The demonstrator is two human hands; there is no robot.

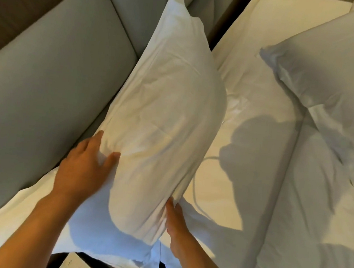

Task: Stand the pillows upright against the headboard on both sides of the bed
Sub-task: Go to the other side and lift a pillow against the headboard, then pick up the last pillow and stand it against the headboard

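Note:
A white pillow [162, 115] stands on edge against the grey padded headboard [47, 74], leaning a little toward it. My left hand [86, 166] grips the pillow's near left side, thumb pressed into the fabric. My right hand [176, 222] holds the near right edge, fingers tucked under a fold. A second white pillow [334, 62] lies at the upper right, partly in shadow.
The white sheet [251, 97] covers the mattress, with a duvet [315, 212] bunched to the right. A thin cable [197, 179] trails over the sheet. A white remote-like panel [79, 267] sits below the bed edge at the bottom.

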